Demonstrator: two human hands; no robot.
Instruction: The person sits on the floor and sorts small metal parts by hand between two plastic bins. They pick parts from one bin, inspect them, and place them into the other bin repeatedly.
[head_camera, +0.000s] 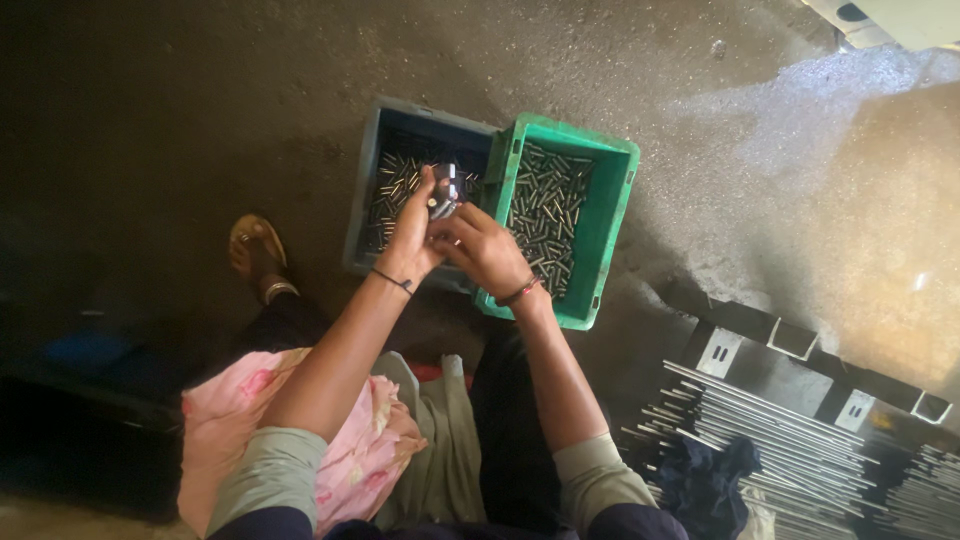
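The person's left hand and right hand are pressed close together, pinching a small shiny metal part held up over the bins. Just under the hands sit a grey bin and a green bin, touching side by side, both full of little metal pins. They rest on a dark, dirty floor. Long metal rods lie off to the right.

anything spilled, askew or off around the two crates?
Nothing spilled. The green crate sits tilted, its edge riding up on the grey crate; the metal pins stay inside both. The left hand and right hand hold a small metal part above them.
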